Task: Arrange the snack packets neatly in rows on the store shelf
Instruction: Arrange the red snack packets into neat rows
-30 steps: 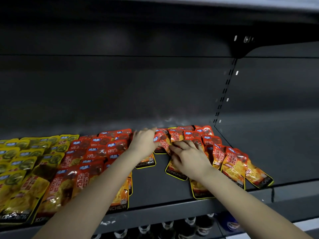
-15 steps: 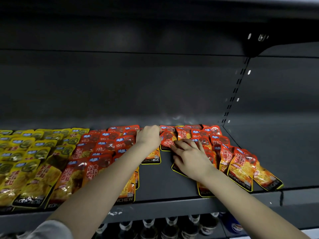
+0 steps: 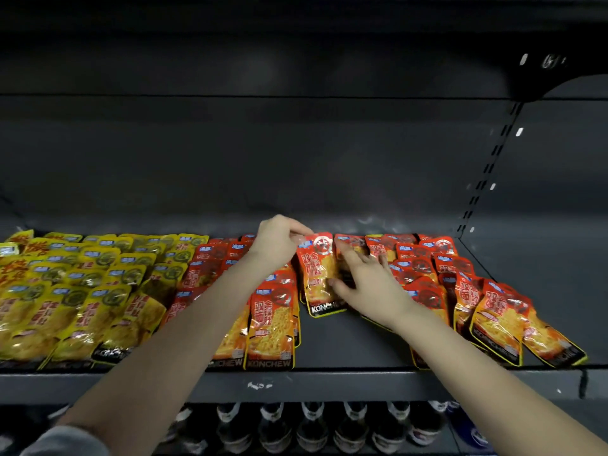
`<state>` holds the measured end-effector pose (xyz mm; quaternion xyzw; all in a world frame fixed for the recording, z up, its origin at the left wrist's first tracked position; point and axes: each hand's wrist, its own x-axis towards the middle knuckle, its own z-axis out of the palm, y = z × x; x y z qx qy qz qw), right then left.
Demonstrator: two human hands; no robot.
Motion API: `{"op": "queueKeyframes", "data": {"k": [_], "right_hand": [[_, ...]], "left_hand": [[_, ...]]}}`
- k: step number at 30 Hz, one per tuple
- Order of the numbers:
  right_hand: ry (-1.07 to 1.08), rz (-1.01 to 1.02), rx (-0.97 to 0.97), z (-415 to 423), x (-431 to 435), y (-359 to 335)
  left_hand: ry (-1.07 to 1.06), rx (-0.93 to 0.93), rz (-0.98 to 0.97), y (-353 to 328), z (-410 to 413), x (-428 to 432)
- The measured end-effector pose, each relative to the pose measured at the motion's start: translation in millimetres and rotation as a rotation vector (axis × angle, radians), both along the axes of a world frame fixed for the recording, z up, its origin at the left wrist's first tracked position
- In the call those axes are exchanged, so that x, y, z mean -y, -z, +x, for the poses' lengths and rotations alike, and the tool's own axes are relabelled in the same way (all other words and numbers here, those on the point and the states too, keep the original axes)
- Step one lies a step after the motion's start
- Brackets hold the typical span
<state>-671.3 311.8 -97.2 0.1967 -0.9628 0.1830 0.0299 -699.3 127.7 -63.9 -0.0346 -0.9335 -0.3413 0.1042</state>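
Observation:
A red-and-orange snack packet [image 3: 318, 274] lies lengthwise in the middle of the dark shelf [image 3: 348, 343]. My left hand [image 3: 279, 240] pinches its top left corner with curled fingers. My right hand [image 3: 368, 284] lies on its right side, thumb against the packet's edge and fingers spread over the red packets behind. Rows of red packets [image 3: 269, 324] overlap to the left of it, and a looser group of red packets [image 3: 493, 311] fans out on the right.
Yellow packets [image 3: 75, 291] fill the shelf's left part in overlapping rows. The shelf's front lip [image 3: 329, 383] runs across below my forearms. Bottles [image 3: 312, 426] stand on the level underneath. A slotted upright [image 3: 487, 169] marks the back right corner.
My left hand has moved up to the top corner of one red packet and pinched it. My right hand has shifted left onto that packet's side. The camera has moved closer.

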Motion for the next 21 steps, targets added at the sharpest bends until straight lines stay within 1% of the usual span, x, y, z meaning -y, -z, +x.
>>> {"op": "queueKeyframes", "data": {"k": [3,8,9,11,13,16,21], "right_hand": [[-0.033,0.009,0.059,10,14,5],[0.011,0.140,0.027,26,20,11],[0.021,0.153,0.022,27,20,12],[0.041,0.166,0.008,28,21,14],[0.059,0.178,0.000,29,22,18],[0.078,0.186,-0.031,32,23,24],[0.086,0.137,-0.077,35,18,25]], "left_hand": [[0.079,0.008,-0.033,12,10,1],[0.119,-0.035,-0.103,29,17,1],[0.118,-0.047,-0.152,31,17,2],[0.125,-0.042,-0.309,33,18,5],[0.162,0.022,-0.404,35,22,8],[0.229,0.068,-0.454,39,29,9],[0.231,0.001,-0.472,35,32,4]]}}
